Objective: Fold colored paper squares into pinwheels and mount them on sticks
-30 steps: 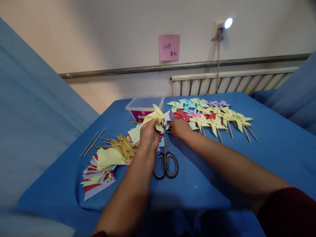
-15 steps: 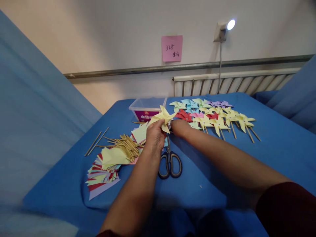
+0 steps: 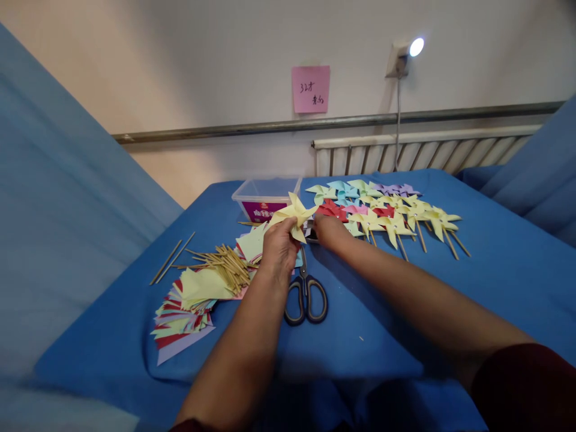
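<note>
From the head camera, the blue table [image 3: 405, 336] has loads of bare cloth near the front edge and off to the right, while the middle and far side are pretty crowded. The left hand [image 3: 279, 249] has its fingers clamped on a pale yellow pinwheel [image 3: 293, 215], held up just above the table, right in front of the clear plastic tub [image 3: 265, 195] — can't tell what's in the tub, only a purple label shows. The right hand [image 3: 330, 231] rests knuckles-up just beside that pinwheel, touching something small and dark; fingers are curled under, so I can't tell if they're pinching it. One pair of scissors [image 3: 305, 294] lies between the two forearms. On the left are a pile of wooden sticks [image 3: 225, 264] — too many to count — and a fanned stack of coloured paper squares [image 3: 184, 306]. Behind the right hand sits a row of finished pinwheels [image 3: 391, 210], a dozen-plus, overlapping.
</note>
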Available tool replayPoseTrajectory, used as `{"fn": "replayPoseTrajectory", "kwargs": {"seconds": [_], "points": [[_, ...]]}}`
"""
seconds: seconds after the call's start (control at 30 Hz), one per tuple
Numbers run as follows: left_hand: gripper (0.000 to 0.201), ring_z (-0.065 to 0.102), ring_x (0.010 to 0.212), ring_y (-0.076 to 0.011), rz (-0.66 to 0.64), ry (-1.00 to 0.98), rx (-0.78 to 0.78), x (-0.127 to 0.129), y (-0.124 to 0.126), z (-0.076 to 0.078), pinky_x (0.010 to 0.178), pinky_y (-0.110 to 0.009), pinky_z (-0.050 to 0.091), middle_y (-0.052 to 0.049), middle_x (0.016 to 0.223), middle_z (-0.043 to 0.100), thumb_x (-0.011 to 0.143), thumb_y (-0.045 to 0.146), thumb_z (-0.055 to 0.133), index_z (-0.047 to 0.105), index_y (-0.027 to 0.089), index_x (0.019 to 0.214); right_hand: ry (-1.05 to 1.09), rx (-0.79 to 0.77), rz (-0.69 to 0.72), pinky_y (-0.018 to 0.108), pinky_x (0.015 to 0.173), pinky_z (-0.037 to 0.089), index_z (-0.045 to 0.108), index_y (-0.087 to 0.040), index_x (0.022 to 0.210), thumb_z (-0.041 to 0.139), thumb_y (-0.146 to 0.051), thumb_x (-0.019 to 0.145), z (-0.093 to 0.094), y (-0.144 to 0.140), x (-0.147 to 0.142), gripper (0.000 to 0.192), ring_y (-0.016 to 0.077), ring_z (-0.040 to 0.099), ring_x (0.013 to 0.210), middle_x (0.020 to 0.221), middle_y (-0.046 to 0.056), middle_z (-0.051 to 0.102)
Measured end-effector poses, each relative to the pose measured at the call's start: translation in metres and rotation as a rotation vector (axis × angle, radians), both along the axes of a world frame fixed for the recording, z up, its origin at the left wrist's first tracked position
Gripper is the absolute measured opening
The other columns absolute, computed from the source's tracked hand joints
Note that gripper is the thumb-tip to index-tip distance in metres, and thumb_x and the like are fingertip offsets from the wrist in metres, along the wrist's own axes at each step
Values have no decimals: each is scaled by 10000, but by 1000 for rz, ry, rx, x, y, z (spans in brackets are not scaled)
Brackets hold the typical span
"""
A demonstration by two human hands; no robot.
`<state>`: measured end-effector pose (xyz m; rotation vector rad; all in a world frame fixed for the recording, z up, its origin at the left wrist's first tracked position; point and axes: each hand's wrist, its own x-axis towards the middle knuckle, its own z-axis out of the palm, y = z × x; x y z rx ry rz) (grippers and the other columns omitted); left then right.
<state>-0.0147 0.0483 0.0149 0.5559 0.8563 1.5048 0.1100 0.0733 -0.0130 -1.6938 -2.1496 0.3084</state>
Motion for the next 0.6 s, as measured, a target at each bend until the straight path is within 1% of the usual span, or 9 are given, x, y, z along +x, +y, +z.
{"fn": "replayPoseTrajectory", "kwargs": {"seconds": [0.07, 0.13, 0.23, 0.27, 0.33, 0.43, 0.5, 0.6], "points": [[178, 661, 620, -150, 8, 9, -3, -1, -1, 1, 616, -242, 527, -59, 722, 718, 602, 85, 688, 666, 93, 779, 45, -16, -31, 319, 763, 479, 647, -127, 1050, 480, -187, 907, -1, 1, 2, 228, 278, 683, 921, 966, 164, 724], [152, 648, 593, -140, 13, 16, -3, -1, -1, 2, 592, -232, 517, -50, 690, 709, 603, 89, 695, 664, 93, 752, 76, -34, -49, 300, 728, 477, 643, -144, 1004, 456, -211, 918, -3, -3, 5, 217, 252, 682, 888, 938, 137, 728], [135, 641, 588, -136, 10, 5, 6, 0, -2, 4, 599, -234, 518, -46, 673, 704, 595, 79, 690, 662, 88, 727, 174, -116, -35, 251, 663, 448, 623, -172, 953, 407, -238, 943, -7, -21, 13, 227, 178, 668, 780, 847, 65, 729], [137, 641, 592, -137, 8, 1, 10, 1, -2, 4, 604, -237, 519, -47, 675, 705, 590, 74, 689, 663, 87, 724, 195, -157, -30, 245, 645, 433, 617, -174, 949, 414, -254, 943, -9, -29, 16, 218, 169, 660, 758, 846, 58, 727], [140, 637, 590, -138, 0, 11, 20, 4, -3, 3, 597, -239, 515, -50, 676, 704, 584, 77, 693, 667, 85, 721, 121, -160, -10, 253, 650, 404, 617, -180, 940, 465, -273, 924, -13, -46, 21, 179, 180, 652, 793, 898, 67, 726], [162, 635, 588, -141, -17, 49, 26, 8, -6, 3, 587, -243, 508, -57, 694, 708, 584, 92, 702, 681, 81, 744, -63, -143, 37, 280, 674, 388, 620, -173, 963, 450, -271, 934, -19, -67, 26, 198, 217, 655, 853, 953, 100, 724], [175, 639, 599, -144, -26, 66, 19, 10, -8, 2, 597, -246, 510, -63, 711, 712, 585, 97, 704, 687, 77, 758, -123, -138, 51, 287, 687, 387, 622, -170, 980, 436, -266, 942, -21, -73, 26, 213, 226, 657, 875, 983, 110, 720], [189, 646, 624, -143, -18, 70, 16, 13, -9, 2, 614, -243, 514, -55, 727, 714, 579, 87, 704, 692, 87, 767, -112, -136, 48, 284, 702, 392, 627, -172, 979, 443, -264, 940, -22, -73, 30, 210, 220, 654, 885, 992, 104, 719]]}}
